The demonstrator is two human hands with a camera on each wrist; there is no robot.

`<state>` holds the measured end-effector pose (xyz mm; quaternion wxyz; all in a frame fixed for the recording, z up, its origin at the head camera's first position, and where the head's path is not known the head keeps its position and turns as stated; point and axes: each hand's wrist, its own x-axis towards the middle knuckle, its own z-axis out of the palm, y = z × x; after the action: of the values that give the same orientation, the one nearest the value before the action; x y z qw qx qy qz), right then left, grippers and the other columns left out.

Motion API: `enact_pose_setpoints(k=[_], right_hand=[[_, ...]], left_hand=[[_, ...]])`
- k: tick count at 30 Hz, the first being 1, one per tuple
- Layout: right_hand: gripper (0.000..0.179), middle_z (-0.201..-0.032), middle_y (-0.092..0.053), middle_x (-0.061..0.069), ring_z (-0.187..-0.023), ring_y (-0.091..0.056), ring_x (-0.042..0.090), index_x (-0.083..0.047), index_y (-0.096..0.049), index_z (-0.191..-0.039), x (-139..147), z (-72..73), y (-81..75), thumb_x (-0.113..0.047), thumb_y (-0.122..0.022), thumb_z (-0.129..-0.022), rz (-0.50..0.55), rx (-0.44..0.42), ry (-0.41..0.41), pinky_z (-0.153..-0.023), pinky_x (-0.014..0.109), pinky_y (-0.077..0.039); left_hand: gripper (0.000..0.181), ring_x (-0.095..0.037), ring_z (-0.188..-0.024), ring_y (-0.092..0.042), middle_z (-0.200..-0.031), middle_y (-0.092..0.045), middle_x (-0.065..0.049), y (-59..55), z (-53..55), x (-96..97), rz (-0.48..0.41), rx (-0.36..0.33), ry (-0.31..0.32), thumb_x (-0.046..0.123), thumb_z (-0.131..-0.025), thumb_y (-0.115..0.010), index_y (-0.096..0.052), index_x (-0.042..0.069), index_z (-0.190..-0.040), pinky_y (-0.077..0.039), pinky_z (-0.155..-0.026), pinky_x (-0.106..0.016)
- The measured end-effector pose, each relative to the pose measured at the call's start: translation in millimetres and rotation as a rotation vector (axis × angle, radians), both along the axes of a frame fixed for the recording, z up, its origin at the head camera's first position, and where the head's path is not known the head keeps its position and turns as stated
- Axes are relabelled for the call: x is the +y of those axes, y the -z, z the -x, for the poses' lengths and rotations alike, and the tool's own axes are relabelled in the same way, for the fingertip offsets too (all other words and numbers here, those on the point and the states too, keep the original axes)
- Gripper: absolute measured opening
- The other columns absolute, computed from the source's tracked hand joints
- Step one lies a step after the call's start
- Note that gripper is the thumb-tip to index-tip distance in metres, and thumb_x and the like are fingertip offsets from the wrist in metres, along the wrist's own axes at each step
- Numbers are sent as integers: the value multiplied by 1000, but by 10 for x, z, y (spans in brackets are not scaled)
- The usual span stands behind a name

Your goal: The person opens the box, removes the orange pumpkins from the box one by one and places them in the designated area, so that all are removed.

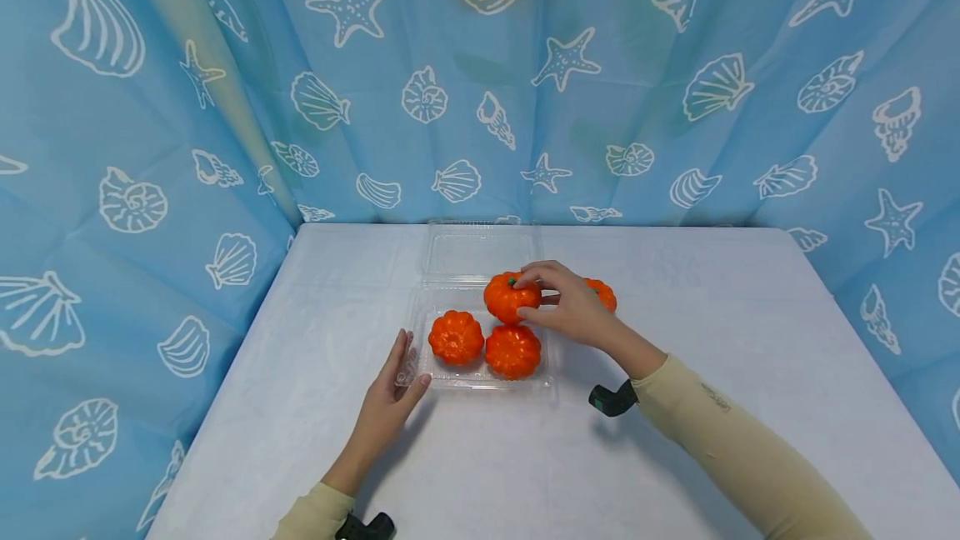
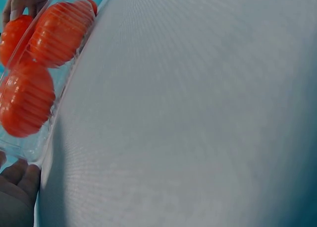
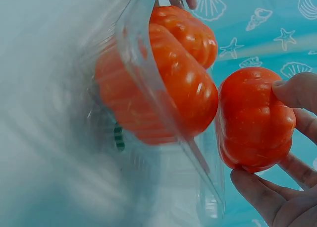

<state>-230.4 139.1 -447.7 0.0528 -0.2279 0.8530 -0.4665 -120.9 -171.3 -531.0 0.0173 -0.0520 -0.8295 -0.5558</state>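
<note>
My right hand (image 1: pixel 573 307) grips an orange toy pumpkin (image 1: pixel 504 297) with a green stem, thumb and fingertips around its side. It is held over the back right part of a clear plastic clamshell box (image 1: pixel 468 382), whose lid (image 1: pixel 480 255) lies open to the back. Two more pumpkins sit inside at the front, a left one (image 1: pixel 456 338) and a right one (image 1: pixel 513 352), no stems showing. At the box's front left corner, my left hand (image 1: pixel 386 407) touches the wall, fingers fairly straight along the side and thumb by the front edge.
Another orange pumpkin (image 1: pixel 602 294) stands right of the box, partly hidden behind my right hand. The white tabletop (image 1: pixel 712 298) ends at a blue curtain (image 1: pixel 420 148) with shell prints at the back. Dark wrist devices (image 1: pixel 613 398) sit on both arms.
</note>
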Motion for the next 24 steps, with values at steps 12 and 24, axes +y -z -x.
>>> enact_pose_setpoints(k=[12,24], right_hand=[[31,-140,-54,7,-123,-58,33,-14,-68,-117,306,-96,-19,-18,-80,-89,0,55,45,-100,51,-54],[31,-142,-52,9,-128,-54,34,-13,-67,-118,620,-162,-66,-20,-80,-90,4,66,125,-103,55,-50]], left_hand=[[83,-27,-152,-29,-166,-28,-3,-8,-4,-3,10,-4,2,18,-98,-69,-18,11,-164,-35,-115,-43],[82,-27,-151,-29,-166,-28,-4,-12,-12,2,12,-5,2,18,-99,-69,-19,10,-164,-36,-114,-43]])
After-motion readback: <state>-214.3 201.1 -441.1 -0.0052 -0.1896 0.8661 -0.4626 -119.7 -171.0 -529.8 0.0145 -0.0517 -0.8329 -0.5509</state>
